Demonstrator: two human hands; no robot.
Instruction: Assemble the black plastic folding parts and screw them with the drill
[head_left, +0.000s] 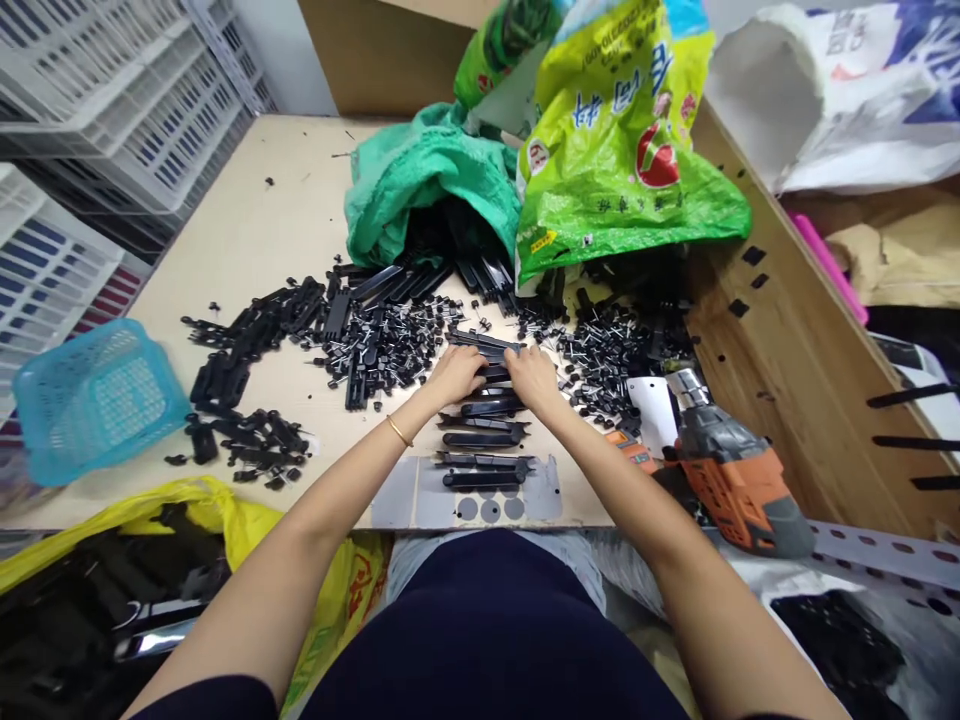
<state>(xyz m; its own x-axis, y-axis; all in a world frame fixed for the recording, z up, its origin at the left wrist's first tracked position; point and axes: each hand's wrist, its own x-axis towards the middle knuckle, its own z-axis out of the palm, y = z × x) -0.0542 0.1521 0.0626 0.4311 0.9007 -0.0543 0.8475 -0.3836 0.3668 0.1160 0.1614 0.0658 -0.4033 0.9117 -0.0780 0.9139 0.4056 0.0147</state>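
My left hand (457,374) and my right hand (532,378) are at the far end of a column of long black plastic parts, fingers closed around opposite ends of one slim black plastic part (493,372). The fingertips partly hide it. Nearer to me, several similar black parts (484,438) lie crosswise in the column, some with forked ends. The nearest one (486,478) rests on grey patches on the table. Just beyond my hands more black strips (484,342) lie at a slant.
Black-headed screws lie in a left heap (401,340) and a right heap (611,350). A green sack (427,150) spills black strips. An orange-and-black power drill (739,480) lies at right by a wooden board (810,350). At left stands a blue basket (97,400).
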